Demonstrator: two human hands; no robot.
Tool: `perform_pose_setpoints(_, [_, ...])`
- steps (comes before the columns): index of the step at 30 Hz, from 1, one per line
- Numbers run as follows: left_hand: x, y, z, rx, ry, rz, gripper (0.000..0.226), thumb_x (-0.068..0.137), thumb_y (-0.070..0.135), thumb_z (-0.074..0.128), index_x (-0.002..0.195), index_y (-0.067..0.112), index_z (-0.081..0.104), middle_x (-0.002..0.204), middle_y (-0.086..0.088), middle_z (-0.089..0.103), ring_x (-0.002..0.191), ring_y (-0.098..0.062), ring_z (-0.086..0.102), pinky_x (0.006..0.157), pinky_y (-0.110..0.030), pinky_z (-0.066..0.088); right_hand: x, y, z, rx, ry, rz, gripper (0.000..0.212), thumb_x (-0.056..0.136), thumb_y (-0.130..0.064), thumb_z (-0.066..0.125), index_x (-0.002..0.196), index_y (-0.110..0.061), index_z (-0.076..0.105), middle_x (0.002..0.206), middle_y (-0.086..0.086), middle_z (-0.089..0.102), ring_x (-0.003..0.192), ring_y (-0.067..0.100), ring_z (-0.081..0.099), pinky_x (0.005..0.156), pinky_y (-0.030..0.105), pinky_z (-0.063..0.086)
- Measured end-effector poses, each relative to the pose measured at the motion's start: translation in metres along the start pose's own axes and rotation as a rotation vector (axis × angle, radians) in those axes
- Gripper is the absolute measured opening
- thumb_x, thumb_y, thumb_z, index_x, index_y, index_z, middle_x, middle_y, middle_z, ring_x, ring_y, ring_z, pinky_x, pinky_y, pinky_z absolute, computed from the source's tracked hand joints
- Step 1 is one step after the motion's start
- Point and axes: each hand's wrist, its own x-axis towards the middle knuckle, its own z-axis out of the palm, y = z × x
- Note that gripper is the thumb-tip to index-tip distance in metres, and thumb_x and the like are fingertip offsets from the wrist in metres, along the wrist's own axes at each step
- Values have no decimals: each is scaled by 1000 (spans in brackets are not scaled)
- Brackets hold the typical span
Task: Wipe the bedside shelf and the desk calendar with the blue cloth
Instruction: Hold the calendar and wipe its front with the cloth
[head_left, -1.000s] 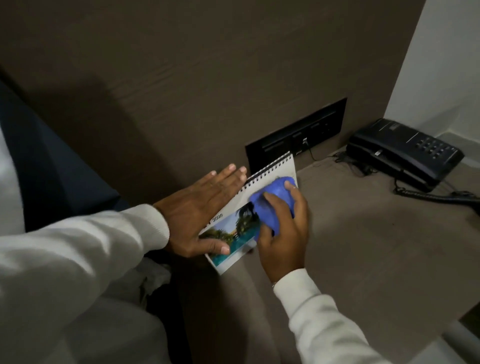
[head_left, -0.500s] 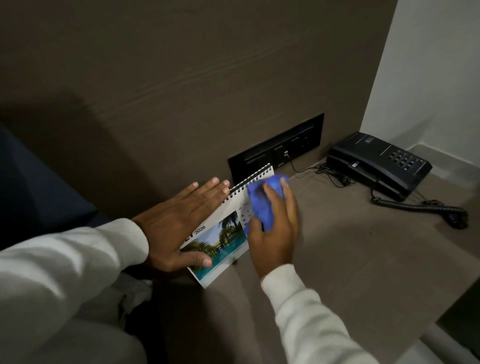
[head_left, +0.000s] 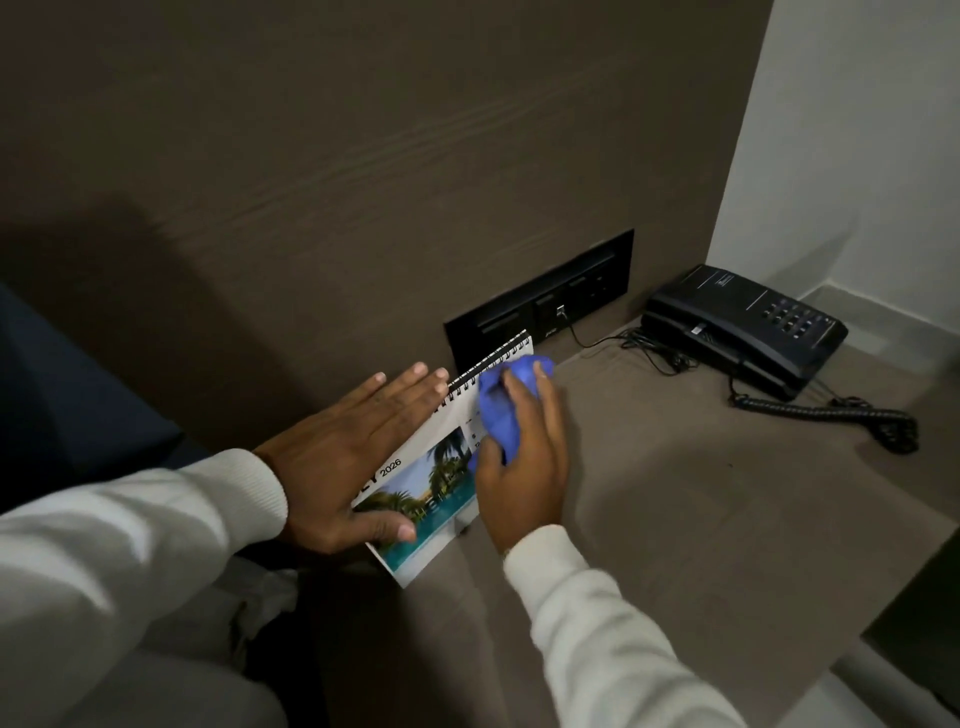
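Observation:
The spiral-bound desk calendar, with a palm-and-pool picture and "2026", stands at the left end of the brown bedside shelf, against the dark wall panel. My left hand grips its left side, fingers flat along the back and thumb on the picture. My right hand presses the bunched blue cloth on the calendar's upper right part, near the spiral. The cloth covers most of the date grid.
A black telephone with a coiled cord sits at the shelf's far right corner. A black socket panel is set in the wall behind the calendar, with a cable plugged in. The white wall rises on the right.
My right hand has slid the blue cloth a little up and toward the spiral edge of the calendar. My left hand keeps its grip. The camera view has shifted, so the shelf shows more fully.

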Motion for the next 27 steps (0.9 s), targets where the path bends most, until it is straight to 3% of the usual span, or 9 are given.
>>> perform_pose_setpoints(3, [-2, 1, 0, 4, 15, -2, 108, 82, 72, 48, 154, 9, -3, 165, -7, 1, 152, -21, -4, 121, -41, 8, -30, 6, 7, -40, -105, -20, 65, 83, 3, 58, 140, -25, 42, 156, -9, 20, 143, 8, 18, 116, 26, 20])
perform_pose_setpoints(7, [-1, 2, 1, -2, -1, -17, 109, 81, 73, 47, 153, 11, -6, 165, -5, -3, 152, -19, -7, 121, -40, 6, -58, 24, -4, -92, -243, -66, 64, 82, 0, 63, 137, -27, 46, 152, -20, 11, 136, -8, 11, 112, 14, 16])
perform_pose_setpoints(10, [-2, 2, 3, 39, 4, -13, 110, 81, 73, 48, 153, 8, -3, 165, -8, -1, 152, -20, -6, 121, -40, 7, -37, 16, -10, 24, -130, -41, 66, 79, 6, 59, 136, -24, 48, 156, -8, 23, 141, -7, 15, 107, 1, 18])
perform_pose_setpoints(13, [-1, 2, 2, 41, 9, -14, 110, 80, 74, 47, 153, 9, -5, 165, -7, -1, 152, -19, -7, 121, -39, 5, -5, 4, 0, 44, -51, -7, 70, 80, 5, 55, 140, -29, 42, 155, -13, 19, 135, -22, 3, 106, 0, 17])
perform_pose_setpoints(17, [-1, 2, 2, 13, 8, -13, 109, 82, 73, 47, 153, 9, -5, 165, -7, -1, 152, -20, -5, 121, -41, 7, -26, 8, 13, 23, -101, 4, 71, 81, 5, 56, 141, -30, 39, 157, -13, 18, 144, 0, 14, 116, 24, 21])
perform_pose_setpoints(20, [-1, 2, 3, 4, 8, -19, 108, 81, 73, 47, 153, 11, -5, 165, -5, -2, 152, -18, -6, 121, -38, 5, -64, 22, 13, -20, -211, -89, 74, 82, -1, 58, 142, -37, 33, 157, -17, 12, 146, 2, 10, 116, 24, 16])
perform_pose_setpoints(24, [0, 2, 2, -9, 1, -13, 109, 81, 74, 46, 153, 14, -9, 165, -3, -3, 151, -15, -8, 122, -34, 0, -41, 17, 18, 22, -103, -99, 73, 87, -9, 47, 142, -49, 22, 158, -20, 8, 148, 8, 8, 117, 20, 16])
perform_pose_setpoints(27, [1, 3, 1, -17, -13, -25, 110, 80, 75, 46, 153, 15, -11, 165, -2, -6, 151, -12, -11, 122, -31, -4, -14, 12, 24, 32, -51, -103, 72, 83, -8, 42, 142, -44, 25, 160, -11, 12, 148, 15, 11, 116, 38, 30])
